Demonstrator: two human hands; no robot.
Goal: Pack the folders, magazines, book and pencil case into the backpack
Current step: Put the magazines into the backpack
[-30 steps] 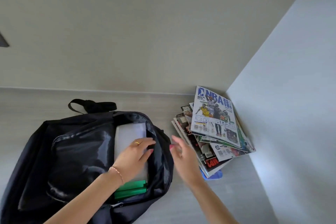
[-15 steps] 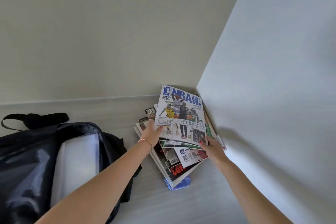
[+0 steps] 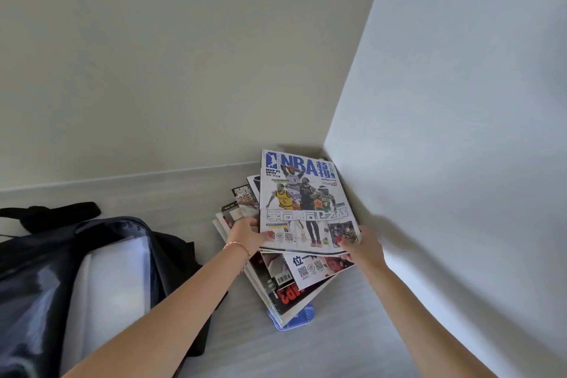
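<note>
At the near left, the backpack (image 3: 36, 279) is lying on the desk (image 3: 346, 344) with its main compartment gaping open, and pale folders (image 3: 110, 282) are already sitting inside it. Both forearms are being reached away from it, out toward the far right corner of the desk.

Just beyond the bag's right edge, the stack of magazines (image 3: 294, 273) is being held at its two near corners. The left hand (image 3: 245, 236) is being curled round the near left edge of the top magazine (image 3: 303, 202), thumb on the cover and fingers tucked beneath; the right hand (image 3: 362, 245) is gripping the near right corner in the same manner. How many issues are being gathered in the grip cannot be told, since the fingers underneath are hidden, though it appears to be only the upper few.

The top magazine's long axis is running near to far, tipped slightly to the right, with its far end lying close to the wall corner. A blue object (image 3: 291, 316), possibly the pencil case, is peeking out from under the near end of the stack.

The coming move is judged to turn on this: the load is lying to the right of the bag's opening and farther off, so it is to be lifted and carried left and nearer. The left hand is the nearer to the opening and is likely to be leading the edge in.
</note>
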